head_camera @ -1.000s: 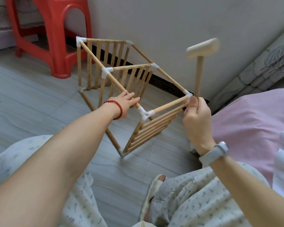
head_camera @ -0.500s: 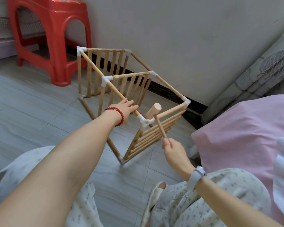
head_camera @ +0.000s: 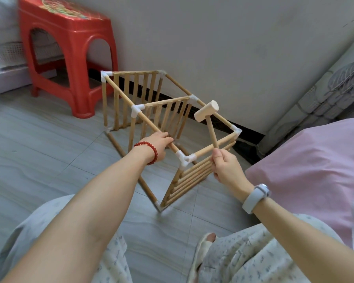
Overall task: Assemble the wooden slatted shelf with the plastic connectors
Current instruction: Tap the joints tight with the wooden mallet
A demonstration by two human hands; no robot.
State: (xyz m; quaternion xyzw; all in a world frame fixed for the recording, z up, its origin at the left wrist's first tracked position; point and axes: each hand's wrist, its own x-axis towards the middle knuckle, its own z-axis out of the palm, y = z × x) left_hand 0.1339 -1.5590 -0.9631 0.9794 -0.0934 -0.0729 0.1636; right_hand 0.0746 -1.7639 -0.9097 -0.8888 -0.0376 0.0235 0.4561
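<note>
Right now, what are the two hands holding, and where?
The right hand grips the small pale wooden mallet at its handle's bottom end. The left hand holds a top rail of the wooden slatted shelf frame.

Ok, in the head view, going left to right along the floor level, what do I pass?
Red stool → left hand gripping the shelf rod → white corner connector → right hand holding the mallet → pink bedding.

Matt wooden shelf (head_camera: 172,111), glossy plastic stool (head_camera: 70,58)
</note>
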